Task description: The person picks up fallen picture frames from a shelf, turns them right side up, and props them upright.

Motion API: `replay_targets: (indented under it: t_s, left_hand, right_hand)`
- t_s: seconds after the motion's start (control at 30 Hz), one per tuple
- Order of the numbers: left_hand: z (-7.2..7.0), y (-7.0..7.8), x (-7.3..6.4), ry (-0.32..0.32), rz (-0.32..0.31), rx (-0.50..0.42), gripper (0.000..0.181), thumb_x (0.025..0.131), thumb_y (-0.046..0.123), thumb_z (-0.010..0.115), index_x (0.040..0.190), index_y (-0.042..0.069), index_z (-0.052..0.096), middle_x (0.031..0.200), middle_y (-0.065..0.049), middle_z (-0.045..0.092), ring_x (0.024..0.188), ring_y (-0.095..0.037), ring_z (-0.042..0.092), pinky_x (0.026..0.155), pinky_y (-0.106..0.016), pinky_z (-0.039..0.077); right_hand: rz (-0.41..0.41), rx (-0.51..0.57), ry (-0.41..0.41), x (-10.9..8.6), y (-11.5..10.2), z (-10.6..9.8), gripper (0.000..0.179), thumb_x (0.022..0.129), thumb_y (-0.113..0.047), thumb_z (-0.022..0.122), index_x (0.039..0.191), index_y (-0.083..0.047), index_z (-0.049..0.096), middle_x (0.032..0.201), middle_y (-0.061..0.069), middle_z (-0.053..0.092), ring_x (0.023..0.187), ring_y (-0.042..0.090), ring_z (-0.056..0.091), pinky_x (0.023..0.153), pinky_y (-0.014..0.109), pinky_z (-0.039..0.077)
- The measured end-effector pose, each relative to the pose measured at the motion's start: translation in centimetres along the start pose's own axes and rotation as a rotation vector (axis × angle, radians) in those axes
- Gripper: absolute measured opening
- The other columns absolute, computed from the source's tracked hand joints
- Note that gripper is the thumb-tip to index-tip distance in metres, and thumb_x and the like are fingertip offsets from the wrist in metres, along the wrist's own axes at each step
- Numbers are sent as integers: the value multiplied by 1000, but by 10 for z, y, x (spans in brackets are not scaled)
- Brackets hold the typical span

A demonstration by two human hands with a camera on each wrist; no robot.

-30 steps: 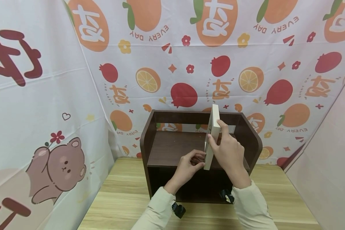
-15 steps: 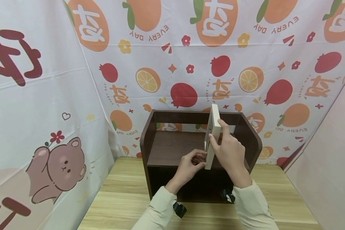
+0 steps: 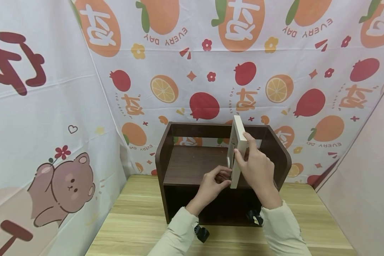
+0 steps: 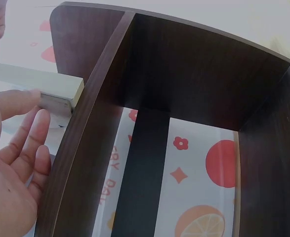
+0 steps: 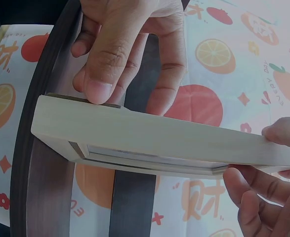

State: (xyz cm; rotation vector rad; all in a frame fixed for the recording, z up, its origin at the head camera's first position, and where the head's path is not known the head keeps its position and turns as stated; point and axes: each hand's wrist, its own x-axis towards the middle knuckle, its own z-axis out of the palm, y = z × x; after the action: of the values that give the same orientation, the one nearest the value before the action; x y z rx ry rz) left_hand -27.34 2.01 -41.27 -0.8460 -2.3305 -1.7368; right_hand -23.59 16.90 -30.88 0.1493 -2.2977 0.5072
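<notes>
Over the brown shelf [image 3: 192, 161], the right hand [image 3: 258, 167] grips a cream picture frame [image 3: 239, 137] between thumb and fingers. The left hand [image 3: 211, 184] pinches its low end.

A dark brown wooden shelf [image 3: 188, 160] stands on a table [image 3: 131, 220] with light wood grain. Behind the shelf hangs a white cloth [image 3: 182, 62], printed with oranges and red fruits. Left of the shelf is a bear-printed cloth [image 3: 67, 185]; right of it, a plain pale wall [image 3: 364, 170].
</notes>
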Motion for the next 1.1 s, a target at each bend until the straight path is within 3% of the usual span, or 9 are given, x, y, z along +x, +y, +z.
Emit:
replay_targets:
  t_s: [0.3,0.6,1.1]
  left_hand:
    - [1,0,2,12,0,32,32,89,16,70,120,22,63,104,-5,67,84,-11,65,73,-21,52]
    - [-4,-1,2,2,-4,25,35,90,17,69,124,23,62,113,-2,67,98,-18,67,80,-24,53]
    - [-30,-11,-8,56,90,130,33,90,10,67,121,19,64,114,-2,67,98,-16,65,79,-27,54]
  right_hand:
    - [15,12,-21,1,2,0,58,92,-31,65,143,-17,40,53,6,48,36,13,30,37,25,22]
    - [9,18,2,1,2,0,58,91,-30,66,142,-17,41,53,6,47,37,12,30,37,26,22]
    - [-59,24,32,1,-6,9,58,90,-30,67,142,-22,44,54,4,48,39,11,29,37,25,21]
